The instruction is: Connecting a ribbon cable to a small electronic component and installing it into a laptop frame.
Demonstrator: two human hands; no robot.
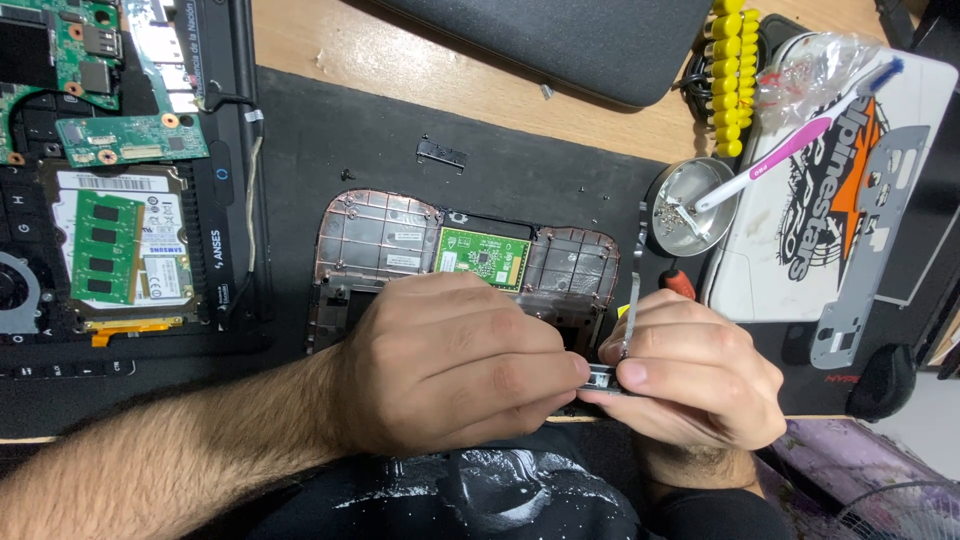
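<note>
Hands meet over the palmrest cover [380,245] on the counter's black mat [300,130]: left hand [450,365] and right hand [695,375] pinch a small metal bracket [603,377], mostly hidden. White labels [405,238] sit beside its green board [484,257].

I see 2 bare hands close together low in view — my left hand [450,365] curled, knuckles up, forearm slanting in from the lower left; my right hand [695,370] pinched, fingertips nearly meeting the left's.

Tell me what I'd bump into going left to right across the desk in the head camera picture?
Open laptop circuit boards → green memory stick → left hand → right hand → round metal screw dish → grey metal bracket.
</note>
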